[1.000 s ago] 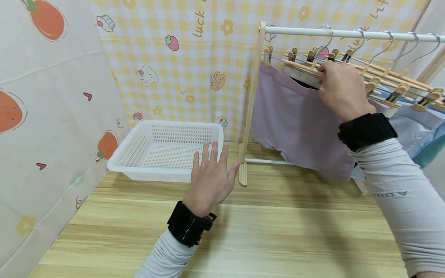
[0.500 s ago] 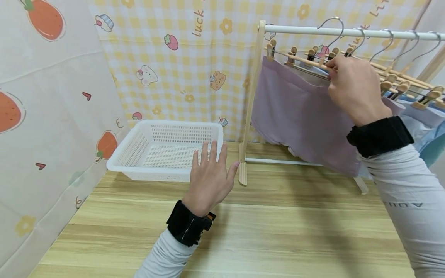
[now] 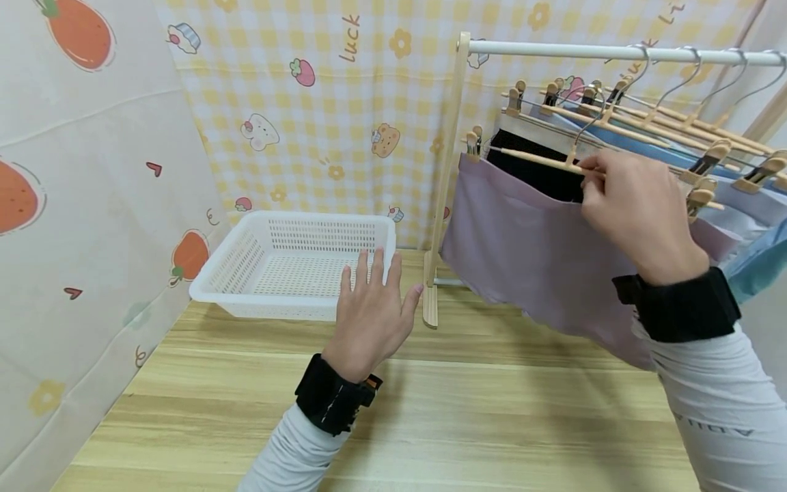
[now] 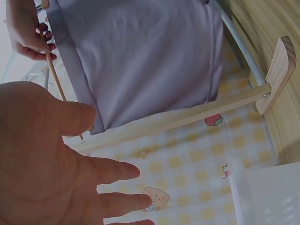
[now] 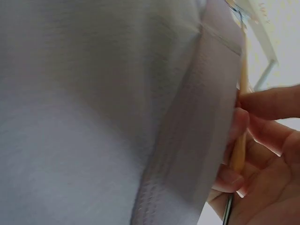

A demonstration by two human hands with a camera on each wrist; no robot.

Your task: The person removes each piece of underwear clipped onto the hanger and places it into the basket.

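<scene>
My right hand pinches the wooden bar of a clip hanger, fingers and thumb curled round it in the right wrist view. The hanger's metal hook stands below the rack's rail, apart from it. A lavender garment hangs from the hanger by its waistband, held by a wooden clip at the left and another at the right. My left hand is held out with fingers spread, its fingertips overlapping the near right corner of a white plastic basket. Nothing is in its palm in the left wrist view.
A rack with a white rail and wooden post stands at the right. Several more clip hangers hold a black garment and blue ones behind the lavender garment. The basket sits on the wood-grain table before a checked curtain.
My right hand has lifted the hanger's hook off the rail, then drawn it down and toward me with the lavender garment. The black garment behind now shows more. My left hand stays put.
</scene>
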